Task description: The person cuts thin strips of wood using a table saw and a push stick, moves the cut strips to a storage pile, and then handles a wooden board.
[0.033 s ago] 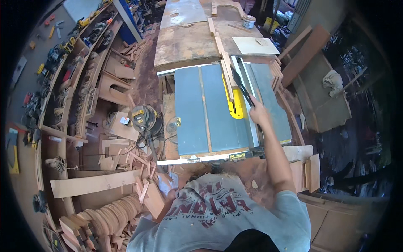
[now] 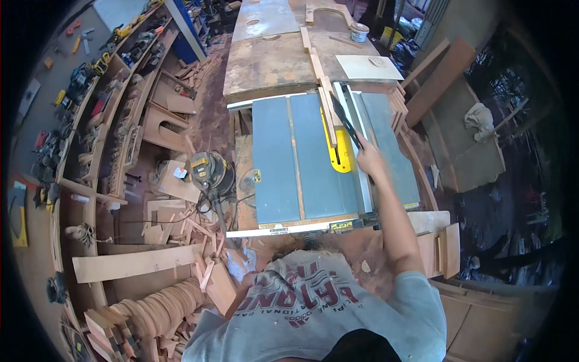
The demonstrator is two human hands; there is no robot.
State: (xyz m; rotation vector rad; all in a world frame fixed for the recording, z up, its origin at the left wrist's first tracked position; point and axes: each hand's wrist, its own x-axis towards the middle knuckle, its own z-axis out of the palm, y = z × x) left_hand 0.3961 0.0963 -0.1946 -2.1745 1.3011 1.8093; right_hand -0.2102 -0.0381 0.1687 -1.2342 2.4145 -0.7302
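My right hand (image 2: 370,160) grips the handle of a long black push stick (image 2: 344,114), which angles forward against pale wood strips (image 2: 330,117) on the table saw (image 2: 274,160). The strips lie lengthwise over the yellow throat insert (image 2: 341,163), beside the metal fence (image 2: 365,202), and their far end reaches onto the bench behind. The blade cannot be made out. A small patch of skin at the left of my shirt (image 2: 313,314) may be my left hand or arm (image 2: 244,283); its fingers are hidden.
Beyond the saw stands a wooden bench (image 2: 265,66) with boards and a white tub (image 2: 359,33). Left are a black-yellow shop vacuum (image 2: 208,175), shelves of tools (image 2: 102,78) and piled offcuts (image 2: 169,214). Boards lean at the right (image 2: 440,78).
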